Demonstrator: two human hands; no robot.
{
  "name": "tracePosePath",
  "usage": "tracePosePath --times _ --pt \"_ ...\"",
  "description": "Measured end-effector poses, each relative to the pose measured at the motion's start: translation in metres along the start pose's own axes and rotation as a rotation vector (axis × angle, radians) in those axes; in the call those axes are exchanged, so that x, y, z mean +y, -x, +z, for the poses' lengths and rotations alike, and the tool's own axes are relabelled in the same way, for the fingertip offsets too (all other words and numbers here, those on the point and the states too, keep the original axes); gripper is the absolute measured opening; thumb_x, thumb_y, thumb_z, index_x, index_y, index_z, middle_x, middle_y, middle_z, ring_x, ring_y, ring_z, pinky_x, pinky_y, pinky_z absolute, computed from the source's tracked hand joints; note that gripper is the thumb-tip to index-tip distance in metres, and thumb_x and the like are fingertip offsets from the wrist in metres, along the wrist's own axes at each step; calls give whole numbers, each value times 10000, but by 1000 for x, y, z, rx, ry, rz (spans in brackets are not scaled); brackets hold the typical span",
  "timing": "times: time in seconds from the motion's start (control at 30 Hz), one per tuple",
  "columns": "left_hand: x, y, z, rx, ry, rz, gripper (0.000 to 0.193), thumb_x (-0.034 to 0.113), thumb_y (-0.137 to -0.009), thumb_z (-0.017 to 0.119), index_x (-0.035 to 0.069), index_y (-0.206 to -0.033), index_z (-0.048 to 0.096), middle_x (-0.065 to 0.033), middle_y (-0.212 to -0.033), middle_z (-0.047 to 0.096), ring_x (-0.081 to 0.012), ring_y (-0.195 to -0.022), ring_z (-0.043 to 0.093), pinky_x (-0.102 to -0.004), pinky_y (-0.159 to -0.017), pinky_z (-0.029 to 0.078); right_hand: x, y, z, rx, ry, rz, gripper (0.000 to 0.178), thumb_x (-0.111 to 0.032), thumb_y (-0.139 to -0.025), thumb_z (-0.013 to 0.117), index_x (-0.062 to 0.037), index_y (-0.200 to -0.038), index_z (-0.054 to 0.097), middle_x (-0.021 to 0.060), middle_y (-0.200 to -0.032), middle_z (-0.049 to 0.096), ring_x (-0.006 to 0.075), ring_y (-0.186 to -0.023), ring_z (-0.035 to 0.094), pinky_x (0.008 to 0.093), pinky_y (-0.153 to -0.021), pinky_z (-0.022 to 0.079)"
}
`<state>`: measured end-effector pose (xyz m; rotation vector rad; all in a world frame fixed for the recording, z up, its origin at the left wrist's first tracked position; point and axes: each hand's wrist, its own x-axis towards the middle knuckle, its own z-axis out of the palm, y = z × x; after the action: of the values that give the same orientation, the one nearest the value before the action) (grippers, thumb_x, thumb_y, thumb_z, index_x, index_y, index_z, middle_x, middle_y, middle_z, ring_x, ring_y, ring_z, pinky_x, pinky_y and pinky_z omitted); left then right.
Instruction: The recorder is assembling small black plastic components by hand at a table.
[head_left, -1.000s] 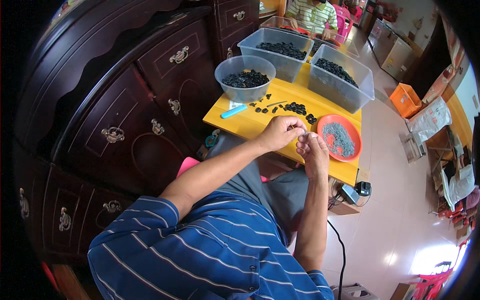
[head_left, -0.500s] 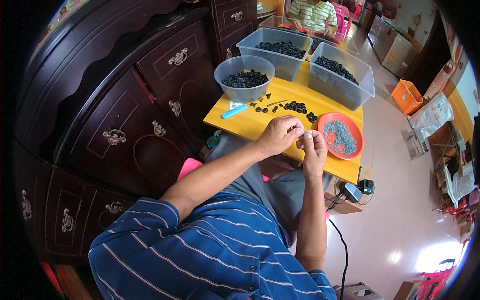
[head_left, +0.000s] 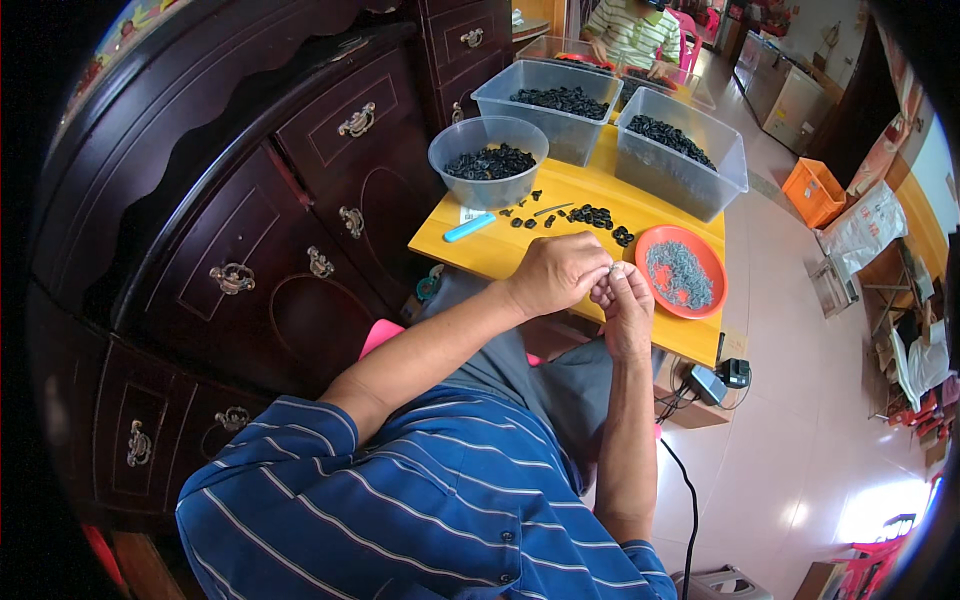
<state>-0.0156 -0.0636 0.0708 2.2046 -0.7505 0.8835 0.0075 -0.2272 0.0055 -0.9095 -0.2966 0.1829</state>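
Note:
My left hand (head_left: 562, 274) and my right hand (head_left: 627, 297) meet fingertip to fingertip above the near edge of the yellow table (head_left: 480, 256). Both are pinched closed; whatever sits between the fingers is too small and covered to make out. Just right of my right hand lies an orange-red plate (head_left: 655, 293) with a heap of small grey pieces (head_left: 684, 275). Beyond my hands, small black ring-like parts (head_left: 592, 216) are spread on the tabletop. A thin dark stick-like tool (head_left: 552, 209) and a light-blue long-handled object (head_left: 469, 227) rest farther left.
A round clear tub (head_left: 538, 172) and two rectangular clear bins (head_left: 598, 140) (head_left: 728, 185) hold black parts at the back. Across the table sits another person (head_left: 632, 35). Dark wooden drawers (head_left: 330, 150) stand along the left. A black cable (head_left: 690, 490) hangs at the right.
My left hand has rolled over slightly, its fingers curling in so the back of the hand shows more. The right hand stays almost in place.

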Motion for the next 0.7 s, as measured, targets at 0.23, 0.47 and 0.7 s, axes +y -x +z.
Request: tracePosePath --times 0.23,0.47,0.7 --pt "0 -1 2 -3 3 18 81 66 -836 735 45 -911 713 -96 -864 682 -286 -777 694 -374 -669 553 -6 1 -3 4 16 13 104 -163 -1028 606 -65 -1043 637 0 -886 661 93 -781 637 247 -744 544" --pt "-2 2 2 -27 132 -86 81 54 -825 745 38 -889 698 -78 -799 677 -209 -654 650 -331 -581 503 -7 -1 -11 -47 90 55 81 -140 -1006 613 -62 -1006 632 13 -844 656 99 -735 614 238 -702 507" --pt "-3 5 7 -42 223 -261 81 52 -822 747 28 -870 686 -66 -750 672 -153 -585 612 -299 -537 471 -3 -3 -11 -7 166 66 96 -158 -1005 620 -63 -997 637 8 -832 656 91 -715 601 230 -690 492"
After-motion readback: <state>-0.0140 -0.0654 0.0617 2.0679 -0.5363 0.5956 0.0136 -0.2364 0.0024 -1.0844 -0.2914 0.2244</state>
